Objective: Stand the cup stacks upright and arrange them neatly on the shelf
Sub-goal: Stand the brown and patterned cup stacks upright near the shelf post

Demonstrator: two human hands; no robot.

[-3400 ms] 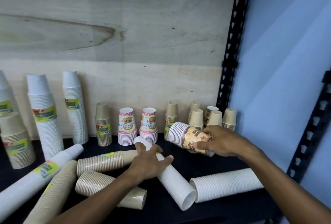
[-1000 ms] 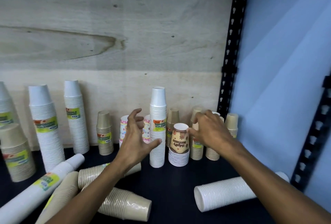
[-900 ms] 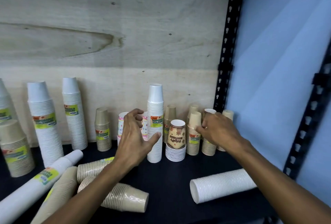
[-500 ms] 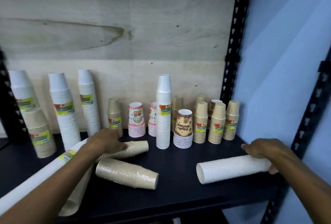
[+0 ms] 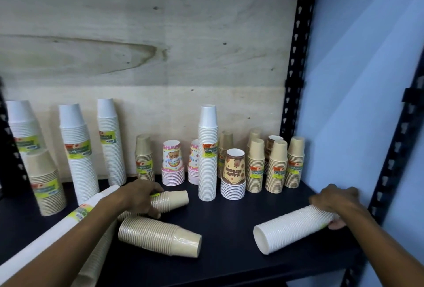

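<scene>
1. A white stack (image 5: pixel 291 228) lies on its side at the near right of the shelf (image 5: pixel 229 263), open mouth toward the left; the right hand (image 5: pixel 333 198) grasps its far end.
2. A tan stack (image 5: pixel 169 198) lies on its side left of centre; the left hand (image 5: pixel 141 195) is curled round it.
3. Another tan stack (image 5: pixel 160 236) lies just nearer, untouched.
4. Upright stacks line the far plywood wall (image 5: pixel 149 34), a tall white one (image 5: pixel 207 153) in the middle.

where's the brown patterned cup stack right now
In the head view, the brown patterned cup stack stands upright right of centre, between the tall white stack and the tan stacks.
</scene>
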